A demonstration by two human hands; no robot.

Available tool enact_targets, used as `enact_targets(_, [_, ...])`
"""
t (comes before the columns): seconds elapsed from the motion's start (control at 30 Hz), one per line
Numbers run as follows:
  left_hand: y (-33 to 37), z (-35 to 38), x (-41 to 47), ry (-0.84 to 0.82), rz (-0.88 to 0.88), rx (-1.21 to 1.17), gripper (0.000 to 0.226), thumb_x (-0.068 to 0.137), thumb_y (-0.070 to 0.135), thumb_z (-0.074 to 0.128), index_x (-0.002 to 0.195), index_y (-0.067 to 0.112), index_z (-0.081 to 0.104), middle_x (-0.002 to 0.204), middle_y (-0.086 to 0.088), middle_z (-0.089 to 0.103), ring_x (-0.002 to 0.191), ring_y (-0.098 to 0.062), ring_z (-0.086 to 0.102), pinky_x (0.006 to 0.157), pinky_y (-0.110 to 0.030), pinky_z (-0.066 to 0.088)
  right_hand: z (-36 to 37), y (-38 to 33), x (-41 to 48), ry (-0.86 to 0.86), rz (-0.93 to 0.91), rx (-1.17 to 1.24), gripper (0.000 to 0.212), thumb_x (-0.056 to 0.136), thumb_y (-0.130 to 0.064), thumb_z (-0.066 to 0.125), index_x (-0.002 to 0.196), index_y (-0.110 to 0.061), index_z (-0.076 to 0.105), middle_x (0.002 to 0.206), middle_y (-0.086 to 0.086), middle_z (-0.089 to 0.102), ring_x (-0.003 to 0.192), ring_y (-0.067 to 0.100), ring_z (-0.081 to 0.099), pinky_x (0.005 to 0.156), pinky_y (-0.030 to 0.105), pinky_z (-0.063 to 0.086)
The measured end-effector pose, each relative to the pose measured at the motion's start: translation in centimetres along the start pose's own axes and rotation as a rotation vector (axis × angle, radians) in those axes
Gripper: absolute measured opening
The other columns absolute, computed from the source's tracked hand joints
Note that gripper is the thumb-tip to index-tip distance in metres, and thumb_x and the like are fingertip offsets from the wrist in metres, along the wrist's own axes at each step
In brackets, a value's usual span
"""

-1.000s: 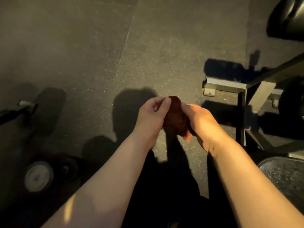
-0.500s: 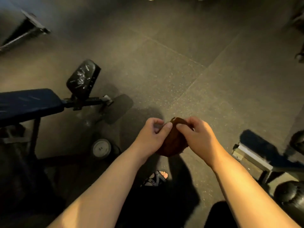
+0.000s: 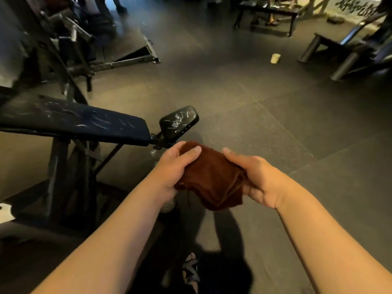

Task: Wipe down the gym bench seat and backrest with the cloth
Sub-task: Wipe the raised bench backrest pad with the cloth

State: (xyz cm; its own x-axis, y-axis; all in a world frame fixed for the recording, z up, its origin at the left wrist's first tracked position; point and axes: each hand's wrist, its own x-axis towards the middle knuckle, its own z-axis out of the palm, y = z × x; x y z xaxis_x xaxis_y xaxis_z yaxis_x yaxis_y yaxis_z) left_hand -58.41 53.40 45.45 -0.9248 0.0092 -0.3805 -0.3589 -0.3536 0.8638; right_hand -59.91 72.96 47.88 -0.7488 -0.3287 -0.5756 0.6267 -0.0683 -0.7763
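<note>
A dark red-brown cloth hangs folded between both hands in front of my body. My left hand grips its left side, thumb laid across the top. My right hand holds its right side from below, fingers curled under the folds. The gym bench pad, dark blue with scuffed pale marks, stretches across the left, its end close to my left hand. A black roller pad sits on the bar at the bench's end, just above my left hand.
The bench frame's dark legs stand at lower left. More gym machines fill the far left. Another bench stands at the far right, with a pale cup on the rubber floor near it. My sandalled foot shows below.
The view has tilted up and turned left, bringing the bench near. The cloth, bunched into a ball before, now spreads wider as my hands move apart.
</note>
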Motion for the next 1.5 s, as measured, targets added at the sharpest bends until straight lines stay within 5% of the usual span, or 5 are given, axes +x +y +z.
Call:
enact_targets(0.53, [11.0, -8.4, 9.4, 0.263, 0.09, -0.287, 0.03, 0.098, 0.029, 0.059, 0.117, 0.008, 0.068, 0.113, -0.017, 0.073, 0.102, -0.033, 0.072, 0.089, -0.045, 0.057, 9.5, -11.0, 14.7, -0.12, 0.021, 0.329, 0.033, 0.103, -0.024, 0.049, 0.11, 0.0, 0.071, 0.106, 0.016, 0.075, 0.093, 0.024, 0.074, 0.097, 0.039, 0.055])
enact_targets(0.67, [13.6, -8.0, 11.0, 0.338, 0.169, -0.156, 0.027, 0.098, 0.035, 0.06, 0.111, 0.012, 0.067, 0.098, -0.01, 0.073, 0.093, -0.031, 0.072, 0.073, -0.041, 0.058, 8.6, -11.7, 17.5, -0.139, 0.089, 0.126, 0.036, 0.098, -0.015, 0.056, 0.129, 0.001, 0.064, 0.121, 0.016, 0.067, 0.114, 0.028, 0.064, 0.108, 0.048, 0.048])
enact_targets(0.87, [16.2, -5.5, 13.4, 0.46, 0.208, 0.034, 0.031, 0.101, 0.045, 0.054, 0.117, 0.019, 0.059, 0.097, -0.004, 0.065, 0.094, -0.026, 0.069, 0.077, -0.043, 0.059, 4.4, -13.3, 20.0, -0.326, 0.193, -0.426, 0.025, 0.102, -0.017, 0.051, 0.12, -0.025, 0.067, 0.105, 0.01, 0.072, 0.08, 0.017, 0.07, 0.058, 0.028, 0.059])
enact_targets(0.97, [17.0, -2.9, 14.9, 0.43, 0.158, -0.01, 0.031, 0.101, 0.046, 0.054, 0.111, 0.019, 0.065, 0.092, -0.005, 0.073, 0.092, -0.027, 0.073, 0.078, -0.041, 0.059, 3.5, -13.8, 21.0, -0.523, 0.19, -0.642, 0.032, 0.101, -0.037, 0.054, 0.133, -0.033, 0.06, 0.119, 0.0, 0.072, 0.1, 0.015, 0.071, 0.079, 0.029, 0.057])
enact_targets(1.5, [20.3, -0.6, 19.1, 0.563, 0.245, -0.4, 0.039, 0.099, 0.049, 0.054, 0.117, 0.017, 0.069, 0.111, -0.009, 0.075, 0.1, -0.028, 0.073, 0.089, -0.048, 0.057, -3.0, -21.7, 28.4, -0.934, 0.168, 0.549, 0.116, 0.074, -0.092, 0.044, 0.157, -0.011, 0.031, 0.161, 0.016, 0.031, 0.148, 0.041, 0.029, 0.119, 0.063, 0.02])
